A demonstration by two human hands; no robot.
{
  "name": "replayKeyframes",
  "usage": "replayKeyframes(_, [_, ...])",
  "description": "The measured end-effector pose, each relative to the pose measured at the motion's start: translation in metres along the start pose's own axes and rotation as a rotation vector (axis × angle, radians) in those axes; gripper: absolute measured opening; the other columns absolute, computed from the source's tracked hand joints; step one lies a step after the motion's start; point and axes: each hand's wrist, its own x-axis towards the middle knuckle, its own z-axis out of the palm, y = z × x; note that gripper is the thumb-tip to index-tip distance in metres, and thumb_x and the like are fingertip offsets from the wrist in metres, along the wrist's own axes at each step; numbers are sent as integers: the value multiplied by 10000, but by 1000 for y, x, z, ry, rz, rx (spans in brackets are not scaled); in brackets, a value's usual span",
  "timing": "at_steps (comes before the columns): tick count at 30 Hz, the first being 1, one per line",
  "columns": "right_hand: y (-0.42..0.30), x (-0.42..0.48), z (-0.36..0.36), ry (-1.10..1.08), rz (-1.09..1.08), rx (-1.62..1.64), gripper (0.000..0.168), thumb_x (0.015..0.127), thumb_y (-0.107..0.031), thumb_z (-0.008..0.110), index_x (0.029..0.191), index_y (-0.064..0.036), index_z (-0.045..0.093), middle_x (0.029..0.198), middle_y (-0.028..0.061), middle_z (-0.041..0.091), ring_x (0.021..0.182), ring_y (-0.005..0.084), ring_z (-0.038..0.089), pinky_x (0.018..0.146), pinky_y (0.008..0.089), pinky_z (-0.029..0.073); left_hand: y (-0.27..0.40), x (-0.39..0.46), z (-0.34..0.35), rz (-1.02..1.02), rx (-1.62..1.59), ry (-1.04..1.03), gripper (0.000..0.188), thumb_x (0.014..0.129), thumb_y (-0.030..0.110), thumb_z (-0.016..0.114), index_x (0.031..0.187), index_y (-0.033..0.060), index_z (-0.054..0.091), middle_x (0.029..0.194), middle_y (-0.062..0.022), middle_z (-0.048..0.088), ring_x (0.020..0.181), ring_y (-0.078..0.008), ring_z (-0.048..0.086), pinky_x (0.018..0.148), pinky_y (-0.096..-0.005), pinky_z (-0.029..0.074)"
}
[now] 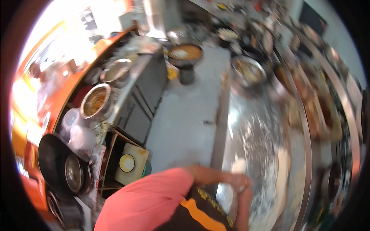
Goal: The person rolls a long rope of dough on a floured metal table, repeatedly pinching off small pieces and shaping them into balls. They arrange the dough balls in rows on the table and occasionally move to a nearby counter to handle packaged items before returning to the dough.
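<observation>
My left hand (pixel 238 179) and my right hand (pixel 245 187) come together over the metal worktop (pixel 245 115), blurred by motion. A pale lump of dough (pixel 239 166) lies at the fingers of my left hand; whether it is held, I cannot tell. What lies between the two hands is hidden. To their right, a long roll of dough (pixel 281 176) stretches along the worktop, which is dusted with white flour around it.
A metal bowl (pixel 249 72) with a utensil stands at the worktop's far end. Across the pale floor (pixel 182 124) are a counter with a pot of brown food (pixel 96 101), a wok (pixel 53 161) and white containers (pixel 82 137). A wide pan (pixel 185 53) stands on a dark stand.
</observation>
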Motion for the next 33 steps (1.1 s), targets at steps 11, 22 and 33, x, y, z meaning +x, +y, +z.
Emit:
replayKeyframes(11, [-10, -10, -13, 427, -57, 226, 129, 676, -172, 664, 786, -104, 660, 789, 128, 653, 812, 323, 624, 702, 424, 485, 11, 45, -51, -589, -323, -711, 369, 639, 92, 660, 993, -3, 618, 904, -137, 653, 881, -223, 600, 776, -356, 458])
replayKeyframes(22, [35, -8, -12, 142, 743, 243, 211, 794, -110, 561, 974, -67, 662, 1011, 113, 662, 975, 296, 629, 764, 371, 519, 66, 64, -80, -190, 173, -962, 231, 749, 136, 556, 971, 98, 606, 850, -130, 626, 849, -300, 591, 751, -379, 453])
replayKeyframes(33, [23, -135, 51, 294, 960, 211, 290, 774, -48, 533, 1053, -101, 591, 1138, 152, 539, 1110, 365, 475, 880, 451, 447, 22, 48, -50, 226, 223, -728, 450, 706, 225, 675, 1110, 53, 577, 1067, -161, 609, 1012, -334, 553, 882, -418, 432])
